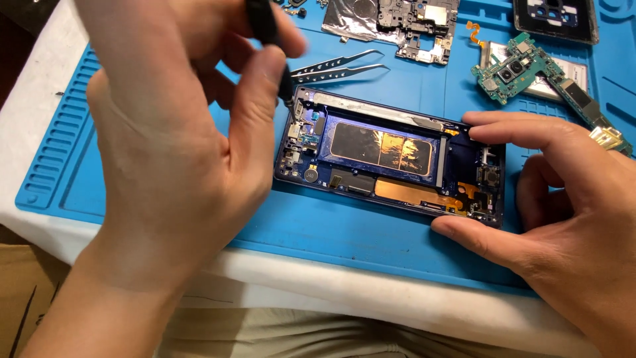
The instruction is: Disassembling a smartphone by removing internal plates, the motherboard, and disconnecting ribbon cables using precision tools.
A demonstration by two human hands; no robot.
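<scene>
An opened blue phone frame (391,156) lies lengthwise on a blue work mat (344,232), its inner parts and copper patches showing. My left hand (179,146) is shut on a black screwdriver (268,40), whose tip touches the frame's left end near a small board. My right hand (563,199) grips the frame's right end, fingers on the far edge and thumb on the near edge.
Metal tweezers (338,66) lie just beyond the frame. At the back sit a silver inner plate (397,23), a green circuit board (530,69) and a dark back cover (556,20). The mat lies on a white table edge (371,298).
</scene>
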